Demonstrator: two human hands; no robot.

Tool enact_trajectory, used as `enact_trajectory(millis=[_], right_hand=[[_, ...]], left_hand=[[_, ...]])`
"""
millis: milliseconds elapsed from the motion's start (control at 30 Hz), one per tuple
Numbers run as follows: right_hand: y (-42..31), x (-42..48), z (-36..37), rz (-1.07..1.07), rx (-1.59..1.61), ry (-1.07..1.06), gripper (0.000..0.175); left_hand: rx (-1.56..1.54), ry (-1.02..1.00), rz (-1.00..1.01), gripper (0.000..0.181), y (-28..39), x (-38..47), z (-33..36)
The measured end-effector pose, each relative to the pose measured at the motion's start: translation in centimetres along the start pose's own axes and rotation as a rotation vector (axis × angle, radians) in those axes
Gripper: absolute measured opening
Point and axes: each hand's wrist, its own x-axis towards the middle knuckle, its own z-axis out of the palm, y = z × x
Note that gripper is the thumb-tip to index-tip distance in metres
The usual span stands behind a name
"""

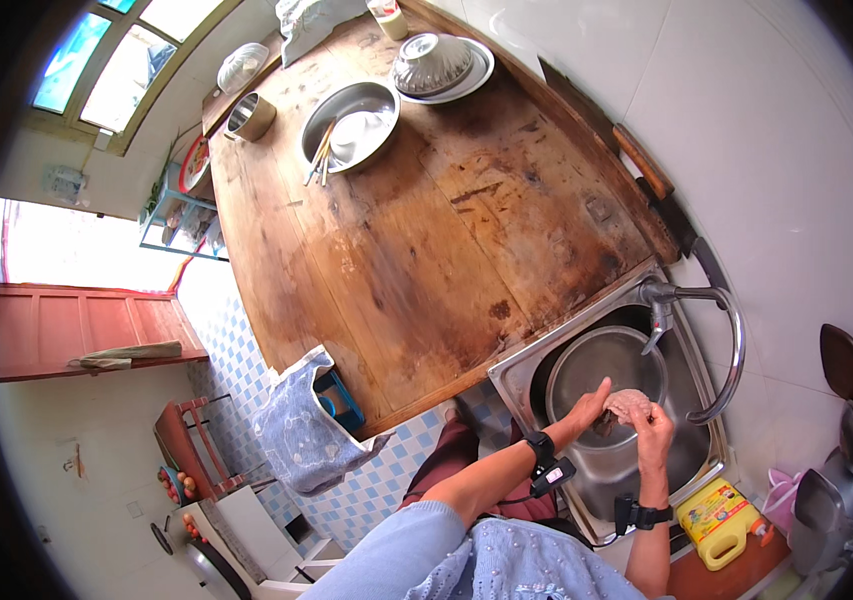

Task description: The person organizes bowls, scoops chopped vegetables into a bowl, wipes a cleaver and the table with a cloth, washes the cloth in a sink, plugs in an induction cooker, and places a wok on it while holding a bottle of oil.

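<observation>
In the head view, a pink, rough-textured lump (627, 406) with a darker underside is held over the sink. Whether it is meat or a cloth, I cannot tell. My left hand (588, 407) grips its left side, thumb pointing up. On its right, the fingers of my right hand (654, 433) pinch the edge. Below both hands a round metal basin (584, 367) sits in the stainless steel sink (685, 442). The curved faucet (735, 337) arches over the sink's right side, with its short spout above the basin.
A wooden table (396, 262) adjoins the sink. On it are a metal bowl with chopsticks (311, 112), a metal cup (251, 118) and an upturned bowl (432, 66). A blue towel (306, 442) hangs at its near corner. A yellow detergent jug (719, 517) stands beside the sink.
</observation>
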Motion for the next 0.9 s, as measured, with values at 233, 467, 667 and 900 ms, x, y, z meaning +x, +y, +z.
enact_trajectory(millis=[233, 467, 667, 900], right_hand=[[-1.9, -2.7, 1.4, -0.4, -0.724, -0.164, 0.03], [-5.2, -4.4, -0.2, -0.283, -0.435, -0.063, 0.036], [-5.2, -3.7, -0.3, -0.705, -0.978, -0.332, 0.054], [-1.7, -1.5, -0.8, -0.577, -1.031, -0.298, 0.042]], left_hand=[[-0.409, -0.216, 0.162, 0.023, 2.5, -4.2, 1.7], [-0.305, -0.306, -0.034, 0.019, 2.4, -4.3, 0.6], [0.159, -0.423, -0.065, 0.019, 1.2, -3.7, 1.3], [0.662, -0.342, 0.01, 0.018, 1.9, -3.2, 3.2]])
